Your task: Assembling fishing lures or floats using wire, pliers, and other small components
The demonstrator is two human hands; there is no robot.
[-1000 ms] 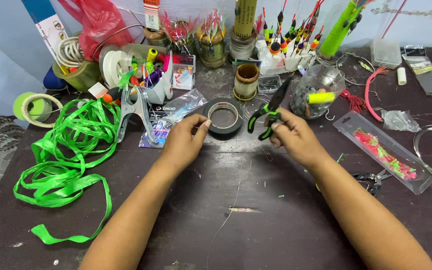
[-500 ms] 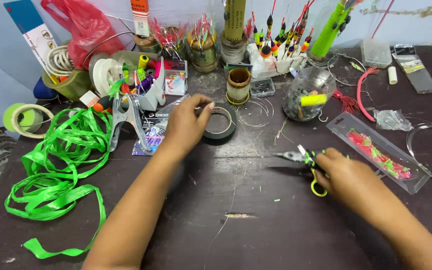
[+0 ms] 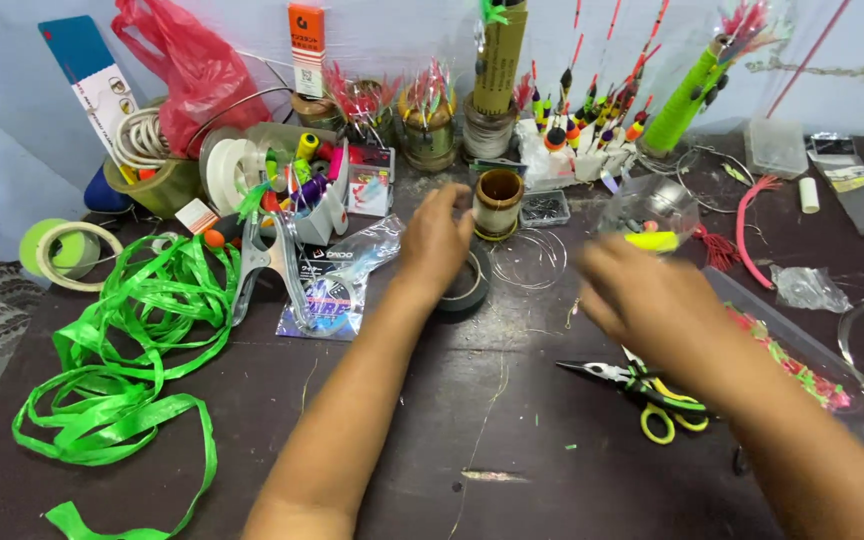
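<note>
The left hand (image 3: pixel 437 245) is lying over a dark roll of tape (image 3: pixel 464 285) on the tabletop (image 3: pixel 402 440), its grip curling loosely over the roll's top with the fingertips near a small brown spool (image 3: pixel 498 203). The right hand (image 3: pixel 642 300) is hovering blurred above the tabletop, holding nothing, fingers loosely spread. Just below it, pliers with yellow-green handles (image 3: pixel 642 390) are lying flat. A tangle of green ribbon (image 3: pixel 122 350) is sprawling well off to the left.
</note>
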